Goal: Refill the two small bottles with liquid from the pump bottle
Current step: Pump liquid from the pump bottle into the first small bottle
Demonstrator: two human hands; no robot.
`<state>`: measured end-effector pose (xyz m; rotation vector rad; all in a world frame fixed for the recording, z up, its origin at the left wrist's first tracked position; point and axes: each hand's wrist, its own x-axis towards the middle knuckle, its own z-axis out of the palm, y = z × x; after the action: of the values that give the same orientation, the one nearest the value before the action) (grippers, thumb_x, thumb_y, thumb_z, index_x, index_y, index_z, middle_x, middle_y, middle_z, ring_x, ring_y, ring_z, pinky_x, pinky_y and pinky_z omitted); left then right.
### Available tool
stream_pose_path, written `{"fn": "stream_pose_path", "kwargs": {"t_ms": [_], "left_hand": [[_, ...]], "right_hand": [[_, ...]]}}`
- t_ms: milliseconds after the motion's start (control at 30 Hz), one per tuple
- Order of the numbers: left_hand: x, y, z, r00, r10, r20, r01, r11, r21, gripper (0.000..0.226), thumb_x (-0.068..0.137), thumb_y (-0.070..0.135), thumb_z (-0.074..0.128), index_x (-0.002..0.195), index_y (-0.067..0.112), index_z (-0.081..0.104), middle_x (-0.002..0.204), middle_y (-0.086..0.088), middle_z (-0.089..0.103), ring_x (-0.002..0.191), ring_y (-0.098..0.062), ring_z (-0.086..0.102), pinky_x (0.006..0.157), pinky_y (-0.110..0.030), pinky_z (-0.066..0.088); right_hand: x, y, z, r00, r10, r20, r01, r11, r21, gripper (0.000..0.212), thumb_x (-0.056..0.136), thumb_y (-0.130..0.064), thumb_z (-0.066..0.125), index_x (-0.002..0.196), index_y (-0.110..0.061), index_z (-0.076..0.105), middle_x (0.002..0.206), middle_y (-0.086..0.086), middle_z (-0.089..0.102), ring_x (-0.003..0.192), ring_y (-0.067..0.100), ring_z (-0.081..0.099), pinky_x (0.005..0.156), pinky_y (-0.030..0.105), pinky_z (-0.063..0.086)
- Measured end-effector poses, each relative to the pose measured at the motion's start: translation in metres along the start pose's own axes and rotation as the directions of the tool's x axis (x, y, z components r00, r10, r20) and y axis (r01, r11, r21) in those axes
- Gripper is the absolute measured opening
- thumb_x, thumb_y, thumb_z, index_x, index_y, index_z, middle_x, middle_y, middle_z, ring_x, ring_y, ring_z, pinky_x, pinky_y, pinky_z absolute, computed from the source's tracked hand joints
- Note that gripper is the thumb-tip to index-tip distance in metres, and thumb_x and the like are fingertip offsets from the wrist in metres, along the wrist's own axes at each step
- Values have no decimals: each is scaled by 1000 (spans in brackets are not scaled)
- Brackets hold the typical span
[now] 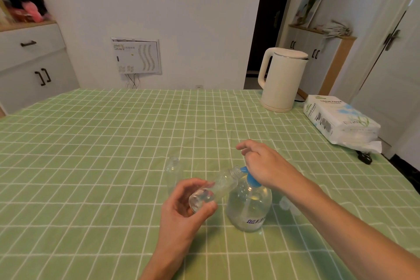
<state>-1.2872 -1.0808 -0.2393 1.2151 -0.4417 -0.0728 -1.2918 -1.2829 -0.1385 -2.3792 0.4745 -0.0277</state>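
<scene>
Left hand (184,207) grips the tilted bottle (218,186); right hand (261,163), fingers loose, presses the pump (251,177). If the mouth drifts, liquid likely spills.

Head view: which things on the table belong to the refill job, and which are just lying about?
In the job: pump bottle, under the right hand; tilted small bottle, held by the left hand at the blue nozzle; second small bottle, standing behind it.
Lying about: white kettle; tissue pack; black plug.
</scene>
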Motion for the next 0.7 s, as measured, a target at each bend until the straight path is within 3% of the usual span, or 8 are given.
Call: {"fn": "stream_pose_path", "kwargs": {"t_ms": [367, 700], "left_hand": [[0, -1, -1, 1000, -10, 17, 10, 1000, -1, 45, 69, 19, 89, 111, 22, 72, 117, -11, 75, 109, -29, 72, 90, -28, 57], [0, 1, 2, 1000, 17, 17, -17, 1000, 0, 44, 67, 19, 87, 108, 22, 73, 115, -9, 75, 110, -27, 71, 90, -27, 57]], "right_hand": [[1, -4, -8, 1000, -18, -13, 18, 1000, 25, 46, 98, -18, 32, 136, -30, 54, 145, -4, 53, 118, 10, 49, 99, 34, 38], [-3, -3, 0, 1000, 8, -14, -7, 1000, 22, 49, 93, -17, 31, 131, -35, 57, 138, -8, 57, 123, 16, 54, 108, 45, 42]]}}
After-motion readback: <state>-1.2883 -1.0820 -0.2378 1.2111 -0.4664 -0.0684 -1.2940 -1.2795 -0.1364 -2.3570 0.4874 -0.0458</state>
